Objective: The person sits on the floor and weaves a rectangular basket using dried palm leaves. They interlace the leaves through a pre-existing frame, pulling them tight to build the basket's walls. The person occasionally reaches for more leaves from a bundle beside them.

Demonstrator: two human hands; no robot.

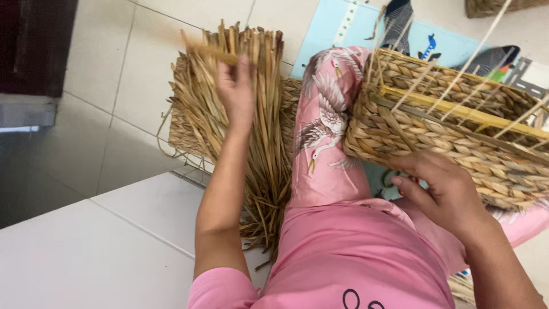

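Observation:
My left hand (237,94) reaches out over a bundle of dried straw strands (260,131) on the floor, its fingers closed on one strand (211,51) near the bundle's far end. My right hand (443,191) grips the near edge of a half-woven straw basket (423,123) that rests on my pink-trousered leg (326,131). Thin pale stakes (466,66) stick up from the basket's open side, and a yellow bar (452,106) runs across its rim.
Pale floor tiles (114,240) lie to the left, with a dark doorway (37,43) at the far left. A light blue play mat (354,23) with printed shapes lies beyond my knee. Another woven piece (492,7) shows at the top right.

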